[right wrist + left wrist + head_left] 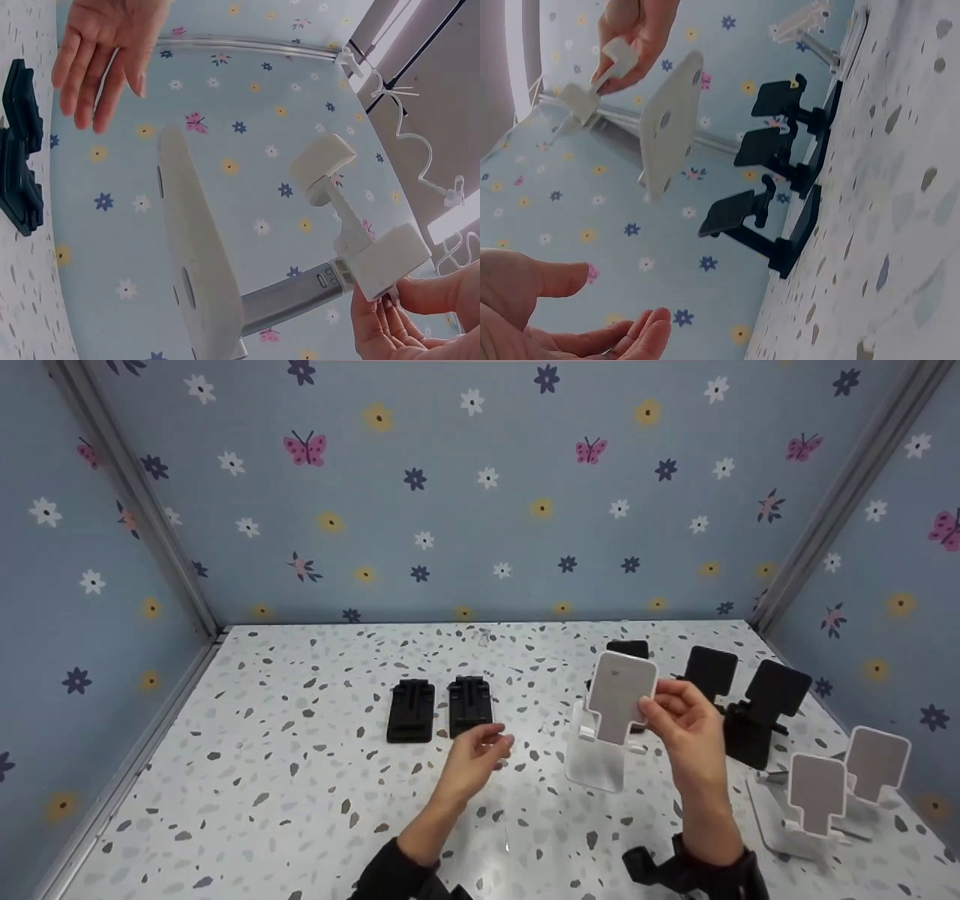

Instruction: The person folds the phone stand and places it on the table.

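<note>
My right hand pinches the upper plate of an unfolded white phone stand between thumb and fingers. In the right wrist view the stand's base plate hangs off the table, joined by a grey metal arm. My left hand hovers with relaxed fingers and holds nothing; the left wrist view shows its thumb apart from the fingers. Just beyond that hand lie two folded black phone stands, one on the left and one on the right.
Three unfolded black phone stands stand behind and right of my right hand, including a middle one and a right one. Two white phone stands, a front one and a rear one, stand at the right edge. Flowered walls enclose the speckled table.
</note>
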`<state>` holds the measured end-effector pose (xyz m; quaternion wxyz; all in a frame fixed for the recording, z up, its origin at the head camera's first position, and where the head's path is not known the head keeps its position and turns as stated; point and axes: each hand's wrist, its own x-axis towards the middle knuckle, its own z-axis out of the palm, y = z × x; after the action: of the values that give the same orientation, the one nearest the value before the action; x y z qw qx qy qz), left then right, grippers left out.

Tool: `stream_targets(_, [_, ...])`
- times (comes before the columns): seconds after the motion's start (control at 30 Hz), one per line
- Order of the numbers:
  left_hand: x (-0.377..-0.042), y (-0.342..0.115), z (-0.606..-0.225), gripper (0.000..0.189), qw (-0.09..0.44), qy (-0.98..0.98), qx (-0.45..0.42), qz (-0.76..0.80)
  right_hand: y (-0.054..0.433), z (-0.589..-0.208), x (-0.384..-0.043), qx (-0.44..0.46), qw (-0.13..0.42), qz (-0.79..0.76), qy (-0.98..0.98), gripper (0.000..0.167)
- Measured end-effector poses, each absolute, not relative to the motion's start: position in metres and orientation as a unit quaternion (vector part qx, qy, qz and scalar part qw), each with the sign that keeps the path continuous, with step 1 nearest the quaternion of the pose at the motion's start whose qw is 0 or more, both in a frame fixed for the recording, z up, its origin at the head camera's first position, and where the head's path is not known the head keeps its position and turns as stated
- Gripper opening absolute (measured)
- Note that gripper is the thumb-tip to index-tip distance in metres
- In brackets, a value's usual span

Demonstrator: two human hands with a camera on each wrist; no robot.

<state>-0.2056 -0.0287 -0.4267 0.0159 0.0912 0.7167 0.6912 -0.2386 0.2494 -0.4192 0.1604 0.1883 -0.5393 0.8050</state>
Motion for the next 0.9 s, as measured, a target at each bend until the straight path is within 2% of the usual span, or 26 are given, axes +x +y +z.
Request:
stream_targets(0.03, [-0.203, -0.025, -0.425, 0.041, 0.034, 0.708, 0.098, 0.698, 0.248, -0.422, -0.241, 0.176, 0.169, 0.792, -0.559, 0.03])
stream_targets(0.1, [-0.197, -0.018, -0.423, 0.043, 0.068, 0.692, 0.109, 0.71, 0.222, -0.39, -0.218, 0.142, 0.181, 0.77, -0.595, 0.031])
stream_targets(0.27, [-0.191, -0.006, -0.419, 0.043, 0.116, 0.653, 0.127, 0.737, 0.192, -0.359, -0.197, 0.112, 0.165, 0.762, -0.616, 0.019])
stream_targets(0.53, [-0.188, -0.002, -0.414, 0.037, 0.141, 0.609, 0.135, 0.769, 0.177, -0.353, -0.196, 0.086, 0.155, 0.748, -0.64, 0.019])
stream_targets(0.7, [-0.186, -0.002, -0.415, 0.028, 0.135, 0.599, 0.134, 0.778, 0.175, -0.356, -0.197, 0.09, 0.147, 0.732, -0.659, 0.021])
stream_targets(0.9, [-0.186, -0.003, -0.416, 0.027, 0.126, 0.598, 0.121, 0.782, 0.174, -0.356, -0.195, 0.09, 0.097, 0.728, -0.673, 0.022])
